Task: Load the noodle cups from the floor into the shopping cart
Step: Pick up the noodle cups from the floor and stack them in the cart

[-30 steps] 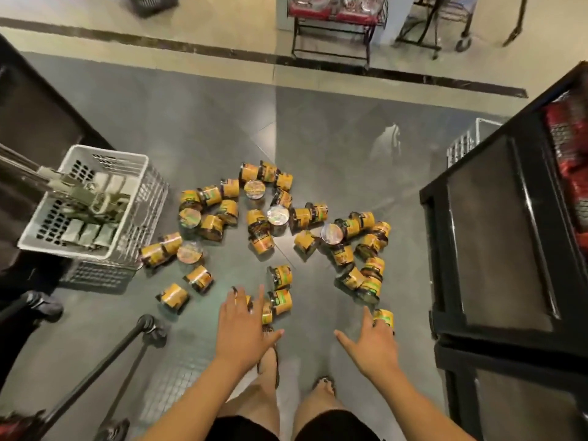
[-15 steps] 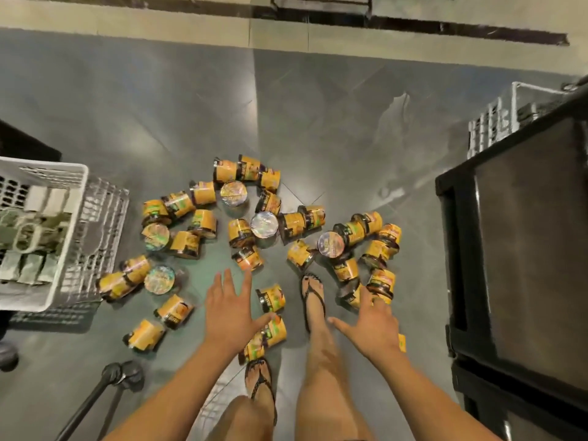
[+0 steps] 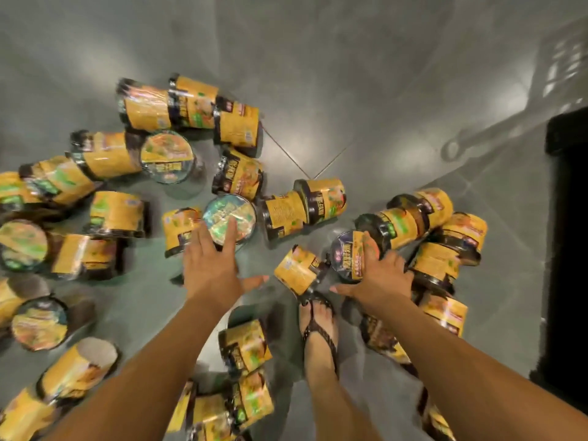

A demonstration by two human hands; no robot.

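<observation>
Several yellow noodle cups [image 3: 116, 214] lie scattered on the grey floor, most on their sides, a few upright with foil lids up. My left hand [image 3: 213, 270] reaches forward with straight fingers, its fingertips touching the lid of an upright cup [image 3: 234, 214] in the middle of the pile. My right hand [image 3: 380, 276] lies over a tilted cup [image 3: 348, 257] to the right, fingers resting on its lid and rim, thumb spread out to the side. The shopping cart is out of view.
My foot in a black sandal [image 3: 318, 329] stands between the hands, with cups close around it. A black display unit [image 3: 568, 249] borders the right side. A blurred white wire basket [image 3: 561, 58] shows at the top right. Bare floor [image 3: 350, 74] lies beyond the pile.
The view has dropped much closer to the floor. Both hands have moved forward and down to the cups: the left now touches an upright cup's lid, the right lies over a tilted cup.
</observation>
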